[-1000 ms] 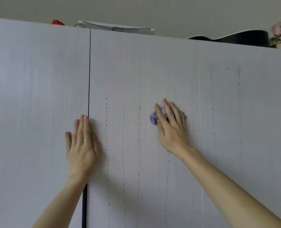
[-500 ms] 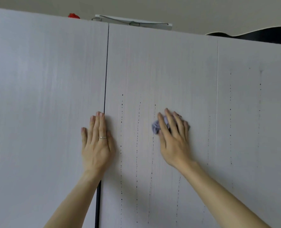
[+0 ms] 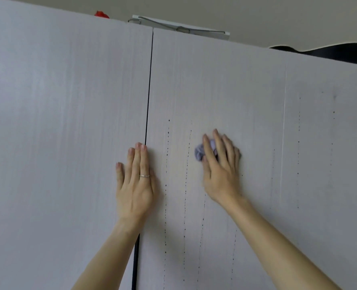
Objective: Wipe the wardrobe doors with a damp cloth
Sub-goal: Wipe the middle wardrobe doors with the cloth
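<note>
Pale grey wood-grain wardrobe doors fill the view: a left door (image 3: pixel 58 122), a middle door (image 3: pixel 215 91) and a right door (image 3: pixel 330 143). Thin vertical lines of dark specks run down the middle and right doors. My right hand (image 3: pixel 220 170) presses a small crumpled lilac cloth (image 3: pixel 200 152) flat against the middle door; most of the cloth is hidden under the fingers. My left hand (image 3: pixel 135 181), wearing a ring, lies flat with fingers together on the left door's edge, beside the dark gap (image 3: pixel 149 91) between the doors.
On top of the wardrobe lie a red object (image 3: pixel 102 14), a flat white item with a wire hanger (image 3: pixel 181 28), and a dark curved object (image 3: pixel 330 54) at the right. The pale ceiling is above.
The view has swung left, so the doors and both hands sit further right in frame. My right hand with the cloth has stayed near the same spot on the middle door.
</note>
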`<action>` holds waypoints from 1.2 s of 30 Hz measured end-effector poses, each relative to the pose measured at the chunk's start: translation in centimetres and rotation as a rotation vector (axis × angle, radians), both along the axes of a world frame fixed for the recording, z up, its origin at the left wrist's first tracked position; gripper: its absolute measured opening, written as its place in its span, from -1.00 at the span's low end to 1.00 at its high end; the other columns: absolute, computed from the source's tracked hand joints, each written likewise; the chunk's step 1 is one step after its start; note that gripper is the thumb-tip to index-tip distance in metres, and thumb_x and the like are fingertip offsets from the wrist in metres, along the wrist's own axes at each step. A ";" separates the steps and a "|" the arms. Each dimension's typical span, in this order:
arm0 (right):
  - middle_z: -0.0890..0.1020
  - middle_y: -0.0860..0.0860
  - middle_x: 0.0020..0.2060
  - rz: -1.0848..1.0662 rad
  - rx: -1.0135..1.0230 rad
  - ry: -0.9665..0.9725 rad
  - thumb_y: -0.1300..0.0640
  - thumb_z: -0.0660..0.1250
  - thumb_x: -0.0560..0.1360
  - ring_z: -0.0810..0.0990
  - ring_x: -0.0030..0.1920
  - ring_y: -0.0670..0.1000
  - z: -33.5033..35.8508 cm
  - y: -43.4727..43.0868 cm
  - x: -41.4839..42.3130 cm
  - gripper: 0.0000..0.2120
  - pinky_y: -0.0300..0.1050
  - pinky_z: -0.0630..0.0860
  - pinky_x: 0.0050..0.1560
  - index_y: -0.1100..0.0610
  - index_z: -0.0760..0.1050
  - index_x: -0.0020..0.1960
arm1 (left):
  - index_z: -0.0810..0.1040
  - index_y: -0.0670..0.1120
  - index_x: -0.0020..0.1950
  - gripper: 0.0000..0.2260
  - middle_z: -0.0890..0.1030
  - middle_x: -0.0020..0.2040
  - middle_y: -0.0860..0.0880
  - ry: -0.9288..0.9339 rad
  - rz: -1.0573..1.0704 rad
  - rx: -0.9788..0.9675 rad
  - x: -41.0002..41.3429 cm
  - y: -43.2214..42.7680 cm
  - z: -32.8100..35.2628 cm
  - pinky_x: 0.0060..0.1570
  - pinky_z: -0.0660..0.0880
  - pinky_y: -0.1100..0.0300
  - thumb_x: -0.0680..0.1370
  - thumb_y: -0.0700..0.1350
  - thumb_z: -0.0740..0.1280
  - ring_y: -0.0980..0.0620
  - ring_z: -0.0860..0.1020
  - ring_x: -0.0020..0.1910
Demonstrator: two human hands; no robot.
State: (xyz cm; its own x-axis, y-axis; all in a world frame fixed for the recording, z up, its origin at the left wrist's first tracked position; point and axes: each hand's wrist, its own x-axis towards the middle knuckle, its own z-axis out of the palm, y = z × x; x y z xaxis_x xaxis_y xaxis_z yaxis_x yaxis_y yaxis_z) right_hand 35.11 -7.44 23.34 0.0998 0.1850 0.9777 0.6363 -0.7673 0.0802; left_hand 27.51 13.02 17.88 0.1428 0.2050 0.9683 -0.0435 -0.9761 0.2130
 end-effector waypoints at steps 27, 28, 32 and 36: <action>0.06 0.01 0.61 -0.028 0.063 0.096 0.01 0.02 0.68 -0.01 0.59 0.11 12.1 5.1 -2.4 -0.52 0.16 -0.01 0.53 -0.02 0.14 0.60 | -0.03 -0.09 0.66 -0.37 0.03 0.66 0.00 -0.016 0.007 0.050 -0.1 0.5 -1.6 0.58 -0.14 -0.06 0.62 -0.18 0.15 0.08 -0.07 0.63; 0.02 -0.02 0.62 -0.039 0.104 0.134 0.01 0.01 0.69 -0.05 0.60 0.08 13.7 5.6 -2.6 -0.52 0.13 -0.05 0.54 -0.04 0.11 0.60 | -0.03 -0.09 0.66 -0.36 0.04 0.66 0.00 -0.011 0.003 0.053 -0.1 0.5 -1.7 0.58 -0.13 -0.06 0.61 -0.18 0.15 0.08 -0.07 0.63; 0.14 0.02 0.59 -0.051 0.138 0.020 0.01 0.03 0.67 0.09 0.57 0.13 11.8 7.4 -2.2 -0.52 0.16 0.05 0.51 0.00 0.21 0.58 | -0.02 -0.09 0.66 -0.36 0.04 0.66 0.01 -0.024 -0.012 0.067 -0.1 0.6 -1.7 0.58 -0.13 -0.06 0.60 -0.18 0.16 0.07 -0.06 0.63; 0.20 0.07 0.57 -0.017 0.003 -0.030 0.04 0.04 0.66 0.17 0.54 0.17 2.1 7.1 -2.7 -0.53 0.18 0.13 0.48 0.06 0.28 0.55 | 0.00 -0.09 0.66 -0.34 0.02 0.66 0.02 -0.027 -0.018 0.076 -0.2 0.8 -1.7 0.58 -0.12 -0.06 0.59 -0.19 0.18 0.06 -0.03 0.63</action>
State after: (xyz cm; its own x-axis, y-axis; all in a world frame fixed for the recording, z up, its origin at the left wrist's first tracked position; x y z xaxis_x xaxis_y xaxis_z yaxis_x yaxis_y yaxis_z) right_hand 32.43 -0.29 25.47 0.0738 0.1808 0.9808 0.6208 -0.7780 0.0967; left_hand 27.27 13.80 16.15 0.1192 0.1278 0.9846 -0.0661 -0.9885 0.1363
